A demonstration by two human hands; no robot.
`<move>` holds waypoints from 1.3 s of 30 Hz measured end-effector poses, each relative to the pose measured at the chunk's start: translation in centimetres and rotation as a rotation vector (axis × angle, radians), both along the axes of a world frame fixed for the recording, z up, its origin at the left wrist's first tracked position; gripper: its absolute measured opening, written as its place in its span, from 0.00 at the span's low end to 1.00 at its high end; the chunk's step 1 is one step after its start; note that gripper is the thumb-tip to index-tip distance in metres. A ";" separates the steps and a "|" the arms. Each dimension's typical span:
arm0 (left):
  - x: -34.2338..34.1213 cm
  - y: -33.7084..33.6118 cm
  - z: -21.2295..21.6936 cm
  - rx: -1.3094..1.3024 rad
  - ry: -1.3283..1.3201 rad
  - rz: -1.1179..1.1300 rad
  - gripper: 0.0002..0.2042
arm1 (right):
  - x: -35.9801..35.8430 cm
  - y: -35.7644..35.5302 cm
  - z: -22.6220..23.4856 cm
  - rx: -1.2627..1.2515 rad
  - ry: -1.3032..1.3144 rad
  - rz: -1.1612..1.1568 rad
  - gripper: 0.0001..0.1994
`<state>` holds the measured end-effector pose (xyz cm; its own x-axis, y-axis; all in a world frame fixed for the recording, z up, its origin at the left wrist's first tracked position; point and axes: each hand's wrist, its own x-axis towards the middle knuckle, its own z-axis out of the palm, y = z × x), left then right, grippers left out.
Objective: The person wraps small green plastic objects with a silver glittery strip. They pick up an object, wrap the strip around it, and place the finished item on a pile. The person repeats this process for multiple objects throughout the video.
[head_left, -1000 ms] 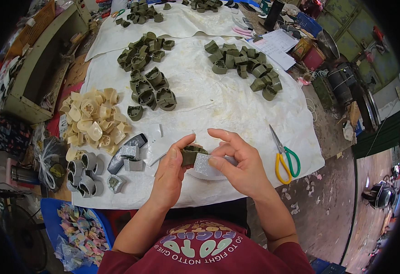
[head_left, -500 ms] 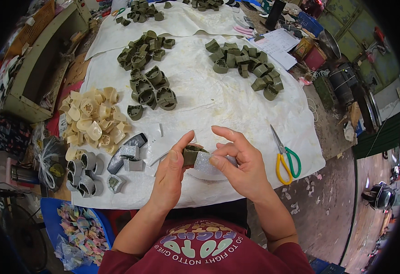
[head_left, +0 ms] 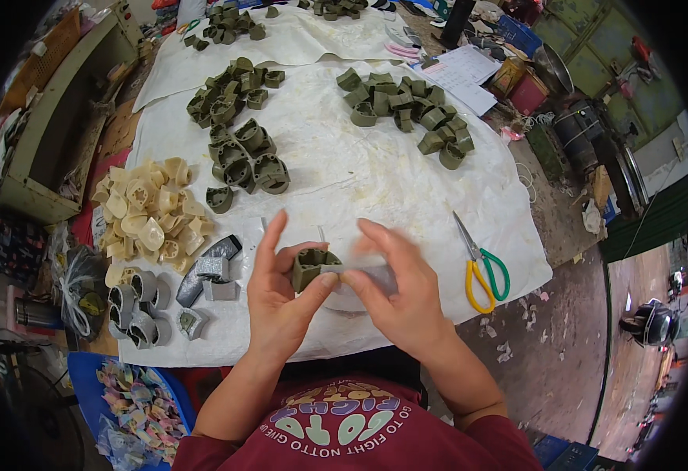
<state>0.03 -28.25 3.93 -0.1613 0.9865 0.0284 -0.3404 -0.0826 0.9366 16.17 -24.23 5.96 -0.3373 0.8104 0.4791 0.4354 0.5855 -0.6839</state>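
Above the near table edge, my left hand (head_left: pixel 281 306) is closed round an olive-green hollow plastic shoe heel (head_left: pixel 306 272), its open hollow facing up. A silver glitter strip (head_left: pixel 380 281) lies against the heel's right side. My left thumb presses on the strip where it meets the heel. My right hand (head_left: pixel 408 308) pinches the strip with its thumb beside the left thumb; its raised index finger is smeared by motion. Heels wrapped in silver glitter (head_left: pixel 144 314) stand in a cluster at the left, and a few more (head_left: pixel 213 269) lie nearer my left hand.
Bare olive heels (head_left: pixel 250 161) form piles at the left and far right (head_left: pixel 406 106). Beige plastic pieces (head_left: pixel 147 212) are heaped at the left. Yellow-and-green-handled scissors (head_left: pixel 479 267) lie at the right. A blue tub (head_left: pixel 85 392) of colourful scraps stands below the table's left corner.
The heel has turned so more of its hollow top shows. My left thumb has come over onto the strip, close to the right thumb. The whole view has shifted slightly.
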 end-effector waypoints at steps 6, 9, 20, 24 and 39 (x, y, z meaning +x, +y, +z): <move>0.4 0.3 -1.7 0.317 0.466 0.090 0.42 | 1.7 -5.2 -4.0 -1.002 0.574 0.286 0.20; 1.8 -0.6 -1.5 0.275 0.390 0.020 0.40 | 0.2 -4.8 -4.7 -1.118 1.242 0.335 0.18; 2.3 -2.0 -0.5 0.225 0.412 -0.173 0.38 | 2.1 -2.4 -5.4 -1.096 1.309 0.383 0.07; 1.6 -1.4 -0.6 0.277 0.532 -0.273 0.38 | 2.4 -2.3 -5.5 -1.052 1.308 0.460 0.09; 1.2 -0.4 -1.6 0.148 0.440 -0.154 0.30 | 2.6 -1.4 -4.0 -0.839 0.956 0.084 0.14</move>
<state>1.24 -28.67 2.29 0.0450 0.9782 0.2028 0.0667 -0.2055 0.9764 18.80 -25.62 1.95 -0.2068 0.9744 -0.0880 -0.4505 -0.1747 -0.8755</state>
